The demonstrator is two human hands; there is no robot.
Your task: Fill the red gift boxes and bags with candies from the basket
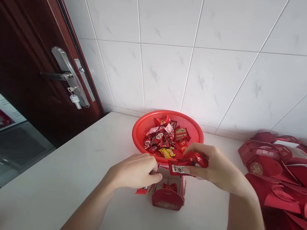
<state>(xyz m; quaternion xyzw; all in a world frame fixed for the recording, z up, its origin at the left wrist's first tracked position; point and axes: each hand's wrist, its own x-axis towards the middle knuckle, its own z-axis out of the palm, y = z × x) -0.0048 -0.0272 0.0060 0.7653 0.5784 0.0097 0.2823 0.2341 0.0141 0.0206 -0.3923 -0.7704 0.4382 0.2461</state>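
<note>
A small red candy box (pixel 167 199) stands with its top unfolded on the white table, and a red wrapped piece (pixel 170 187) lies inside. At its left wall, my left hand (pixel 135 171) is closed, thumb and curled fingers gripping the edge. A red packet (pixel 142 191) shows just below that hand; whether the hand touches it I cannot tell. Above the box's right back corner, my right hand (pixel 217 170) is closed on red-wrapped candies (pixel 178 168), one with a white label. Behind the box, a red plastic basket (pixel 138 136) holds several wrapped candies (pixel 160 137), mostly red, one yellow.
Several red gift boxes (pixel 278 193) are piled along the table's right side, close to my right forearm. A white tiled wall (pixel 165 74) rises behind the table (pixel 95 168). At left stands a dark brown door (pixel 31 41) with keys (pixel 74 99) hanging in its lock.
</note>
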